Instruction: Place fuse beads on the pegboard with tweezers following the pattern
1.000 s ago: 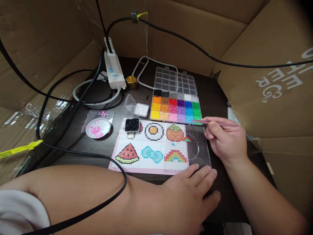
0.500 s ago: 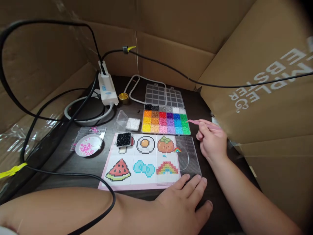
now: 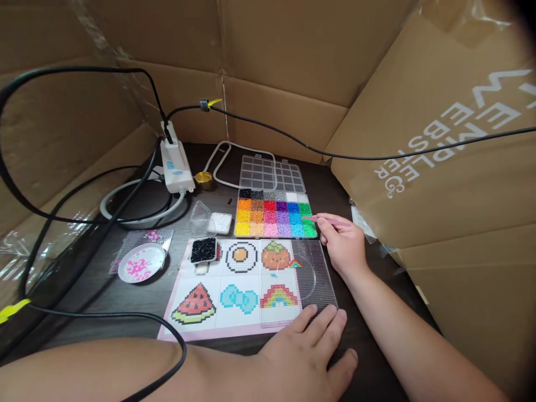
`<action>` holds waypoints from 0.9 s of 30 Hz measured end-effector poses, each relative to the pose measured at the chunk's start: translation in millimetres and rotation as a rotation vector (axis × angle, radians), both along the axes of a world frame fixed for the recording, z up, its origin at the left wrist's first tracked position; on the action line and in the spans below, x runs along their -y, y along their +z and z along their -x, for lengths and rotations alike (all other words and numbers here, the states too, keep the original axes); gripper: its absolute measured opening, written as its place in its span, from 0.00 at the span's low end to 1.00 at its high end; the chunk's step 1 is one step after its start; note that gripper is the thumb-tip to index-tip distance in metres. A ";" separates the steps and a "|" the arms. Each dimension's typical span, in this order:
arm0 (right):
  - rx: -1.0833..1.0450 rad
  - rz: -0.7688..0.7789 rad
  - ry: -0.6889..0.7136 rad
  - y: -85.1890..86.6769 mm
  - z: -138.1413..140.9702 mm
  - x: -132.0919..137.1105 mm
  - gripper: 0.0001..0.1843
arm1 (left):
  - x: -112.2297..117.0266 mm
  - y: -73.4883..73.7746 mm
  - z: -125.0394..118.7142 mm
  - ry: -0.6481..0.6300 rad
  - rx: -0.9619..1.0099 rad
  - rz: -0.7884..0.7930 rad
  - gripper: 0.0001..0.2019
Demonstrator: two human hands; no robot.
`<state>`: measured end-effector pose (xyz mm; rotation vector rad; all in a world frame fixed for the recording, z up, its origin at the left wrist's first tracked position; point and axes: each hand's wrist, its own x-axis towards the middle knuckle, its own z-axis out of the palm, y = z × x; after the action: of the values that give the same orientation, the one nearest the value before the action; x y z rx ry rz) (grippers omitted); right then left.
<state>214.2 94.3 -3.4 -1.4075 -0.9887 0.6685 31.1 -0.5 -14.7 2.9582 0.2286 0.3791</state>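
Note:
Pink tweezers [image 3: 335,221] are pinched in my right hand [image 3: 345,245], their tip over the blue and green compartments of the bead box [image 3: 272,215]. My left hand [image 3: 312,346] lies flat with fingers spread, its fingertips on the near edge of the clear pegboard [image 3: 316,273]. That pegboard overlaps the right part of a pattern sheet [image 3: 238,329] printed with a watermelon, a bow, an egg and other pictures. A small rainbow of beads [image 3: 295,263] sits on the pegboard, with a few turquoise beads [image 3: 273,274] to its left.
A tub of black beads [image 3: 203,250] stands on the sheet, a tub of white beads [image 3: 219,223] behind it. On the left, a white dish [image 3: 141,262] of pink beads overlaps another pegboard [image 3: 165,240]. A power strip [image 3: 178,170], black cables [image 3: 268,125] and cardboard walls [image 3: 285,106] surround the table.
The tweezers' tip has shifted left, from the green compartments' edge to over the blue and green beads. My left hand stays on the pegboard. The whole view has shifted slightly.

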 end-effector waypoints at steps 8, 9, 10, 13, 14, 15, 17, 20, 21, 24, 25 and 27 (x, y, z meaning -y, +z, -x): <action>0.105 0.049 0.027 7.0 5.7 1.3 0.13 | 1.7 -1.3 -1.4 0.009 0.007 -0.021 0.22; 0.115 0.057 0.023 7.4 6.3 1.4 0.13 | 1.6 -1.3 -1.4 0.009 0.002 -0.018 0.22; 0.121 0.062 0.020 7.5 6.6 1.3 0.14 | 1.5 -1.2 -1.3 0.007 -0.003 -0.011 0.22; 0.117 0.063 0.016 6.3 6.2 1.0 0.14 | 1.1 0.4 -0.9 0.005 -0.016 0.009 0.22; 0.113 0.060 0.017 5.7 5.8 0.9 0.14 | 0.9 1.0 -0.7 0.004 -0.020 0.012 0.22; 0.109 0.057 0.017 5.1 5.4 0.7 0.14 | 0.8 1.5 -0.6 0.001 -0.026 0.014 0.22; 0.105 0.052 0.014 4.3 4.8 0.7 0.14 | 0.8 2.1 -0.5 -0.001 -0.038 0.018 0.23; 0.107 0.048 0.014 4.2 4.7 1.0 0.14 | 1.4 1.9 -0.7 0.001 -0.046 0.028 0.22; 0.108 0.049 0.016 4.3 4.7 1.2 0.14 | 1.6 1.7 -0.8 0.003 -0.046 0.033 0.22; 0.116 0.049 0.020 4.8 4.9 1.7 0.14 | 2.2 1.4 -0.8 0.004 -0.047 0.051 0.22; 0.120 0.052 0.018 4.8 4.9 1.7 0.14 | 2.3 1.4 -0.8 0.003 -0.048 0.055 0.22; 0.127 0.056 0.013 4.8 4.8 1.8 0.14 | 2.4 1.5 -0.6 0.003 -0.045 0.055 0.22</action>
<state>209.4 92.5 1.4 -1.5093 -1.0863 0.6263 31.7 -2.9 -13.3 2.9154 0.2444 0.3015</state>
